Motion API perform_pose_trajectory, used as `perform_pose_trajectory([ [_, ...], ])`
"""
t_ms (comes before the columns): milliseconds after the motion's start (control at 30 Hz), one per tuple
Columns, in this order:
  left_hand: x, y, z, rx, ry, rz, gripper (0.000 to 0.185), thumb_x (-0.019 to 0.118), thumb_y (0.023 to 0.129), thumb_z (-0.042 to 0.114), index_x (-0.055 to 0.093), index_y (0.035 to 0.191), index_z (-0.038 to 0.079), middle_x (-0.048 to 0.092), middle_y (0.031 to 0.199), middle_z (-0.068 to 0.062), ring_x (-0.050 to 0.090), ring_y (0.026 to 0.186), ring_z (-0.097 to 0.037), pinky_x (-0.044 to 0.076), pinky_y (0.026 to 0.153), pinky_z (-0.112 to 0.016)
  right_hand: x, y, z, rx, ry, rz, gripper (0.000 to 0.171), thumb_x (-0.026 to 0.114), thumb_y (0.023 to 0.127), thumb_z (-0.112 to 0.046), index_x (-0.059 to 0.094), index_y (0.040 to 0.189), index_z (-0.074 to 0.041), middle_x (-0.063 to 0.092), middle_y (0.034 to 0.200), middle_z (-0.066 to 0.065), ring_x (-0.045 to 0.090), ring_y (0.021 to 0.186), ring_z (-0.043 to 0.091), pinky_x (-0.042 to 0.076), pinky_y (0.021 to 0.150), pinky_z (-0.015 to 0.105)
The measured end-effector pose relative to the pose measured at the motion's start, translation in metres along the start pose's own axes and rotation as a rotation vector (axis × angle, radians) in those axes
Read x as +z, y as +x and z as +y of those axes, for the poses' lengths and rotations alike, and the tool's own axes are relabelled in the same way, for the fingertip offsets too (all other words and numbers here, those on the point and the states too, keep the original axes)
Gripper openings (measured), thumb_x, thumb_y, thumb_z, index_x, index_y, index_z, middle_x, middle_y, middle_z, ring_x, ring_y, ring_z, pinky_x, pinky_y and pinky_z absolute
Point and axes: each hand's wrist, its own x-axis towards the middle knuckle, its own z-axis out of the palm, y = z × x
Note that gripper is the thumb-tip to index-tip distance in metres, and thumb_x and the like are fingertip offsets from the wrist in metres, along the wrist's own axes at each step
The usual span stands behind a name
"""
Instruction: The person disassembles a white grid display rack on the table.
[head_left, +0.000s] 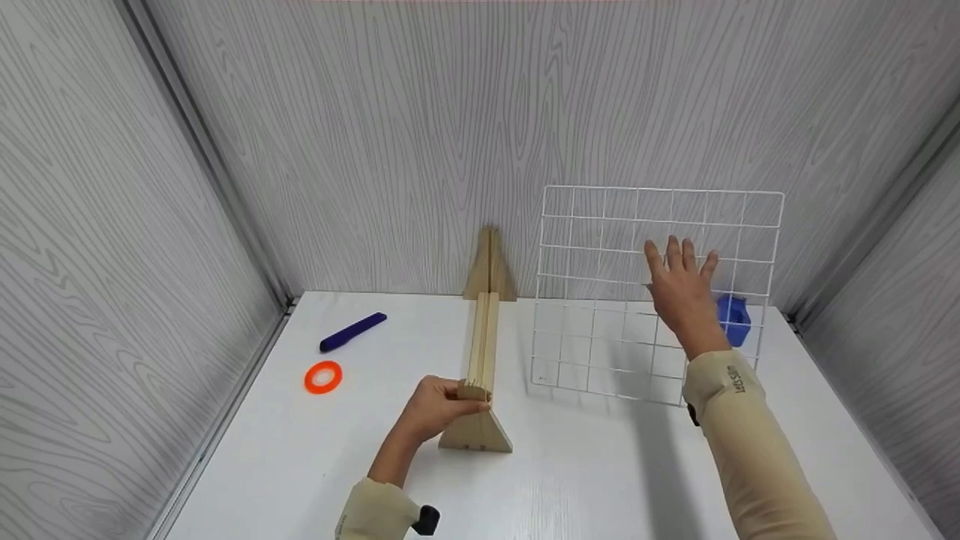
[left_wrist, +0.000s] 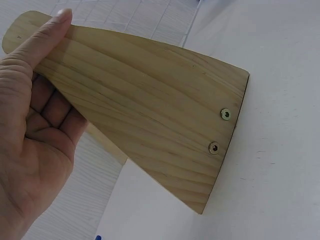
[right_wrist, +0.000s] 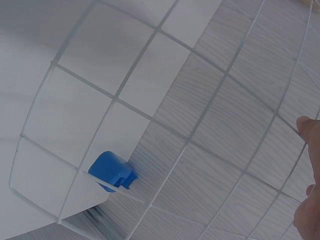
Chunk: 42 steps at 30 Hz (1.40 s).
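Note:
My left hand [head_left: 435,409] grips the narrow top of the near end board [head_left: 476,433] of a wooden stand, the thumb lying across its face. In the left wrist view this board [left_wrist: 150,100] flares toward its foot, which has two bolts. Two rails [head_left: 491,330] run back from it to a matching far end board [head_left: 502,277]. Over a white wire grid panel [head_left: 664,188], which stands roughly upright right of the stand, my right hand [head_left: 682,292] has its fingers spread straight. The right wrist view shows its thumb at the wires; whether the other fingers touch is unclear.
Behind the grid lies a blue plastic object [head_left: 735,322], its kind unclear. On the left are a dark blue, long narrow object [head_left: 352,332] and an orange ring [head_left: 322,364]. Grey wood-grain panels [head_left: 375,150] enclose the white table [head_left: 570,480] at back and sides.

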Motion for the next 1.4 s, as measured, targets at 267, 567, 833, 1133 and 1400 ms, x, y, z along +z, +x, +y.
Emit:
perform_pose_trajectory([
  [267, 0.002, -0.001, 0.000, -0.013, 0.010, 0.018, 0.027, 0.085, 0.082, 0.030, 0.082, 0.101, 0.012, 0.080, 0.099, -0.004, 0.072, 0.092, -0.013, 0.060, 0.087, -0.035, 0.009, -0.004, -0.003, -0.021, 0.003, 0.002, 0.069, 0.067, 0.097, -0.011, 0.031, 0.156, -0.005, 0.030, 0.157, 0.036, 0.027, 0.147, 0.054, 0.016, 0.112, 0.081],
  [567, 0.001, 0.000, 0.000, 0.004, -0.003, 0.003, 0.029, 0.085, 0.083, 0.031, 0.081, 0.104, 0.011, 0.079, 0.101, -0.006, 0.074, 0.094, -0.015, 0.060, 0.088, -0.035, 0.021, -0.008, -0.004, -0.021, 0.031, -0.046, 0.066, 0.062, 0.100, -0.010, 0.029, 0.157, -0.004, 0.028, 0.158, 0.036, 0.026, 0.147, 0.054, 0.016, 0.113, 0.081],
  [833, 0.000, 0.000, 0.001, 0.008, 0.011, 0.005, 0.030, 0.085, 0.083, 0.033, 0.081, 0.104, 0.012, 0.079, 0.101, -0.005, 0.073, 0.093, -0.015, 0.061, 0.087, -0.035, 0.029, -0.013, -0.007, -0.033, 0.004, -0.069, 0.066, 0.060, 0.101, -0.011, 0.026, 0.158, -0.003, 0.028, 0.158, 0.036, 0.028, 0.147, 0.053, 0.019, 0.113, 0.079],
  [1133, -0.003, 0.000, 0.000, 0.003, 0.012, -0.006, 0.027, 0.085, 0.083, 0.031, 0.082, 0.102, 0.012, 0.079, 0.101, -0.006, 0.074, 0.095, -0.017, 0.060, 0.090, -0.037, 0.041, -0.018, -0.014, -0.036, 0.005, -0.104, 0.067, 0.059, 0.101, -0.013, 0.025, 0.158, -0.003, 0.027, 0.159, 0.036, 0.028, 0.147, 0.053, 0.020, 0.110, 0.082],
  [1400, -0.008, -0.002, 0.000, -0.001, 0.015, -0.012, 0.028, 0.085, 0.082, 0.033, 0.082, 0.101, 0.012, 0.079, 0.099, -0.005, 0.073, 0.093, -0.015, 0.060, 0.088, -0.035, 0.053, -0.025, -0.018, -0.041, 0.028, -0.139, 0.066, 0.059, 0.101, -0.009, 0.027, 0.157, 0.000, 0.027, 0.157, 0.038, 0.028, 0.146, 0.056, 0.026, 0.108, 0.081],
])
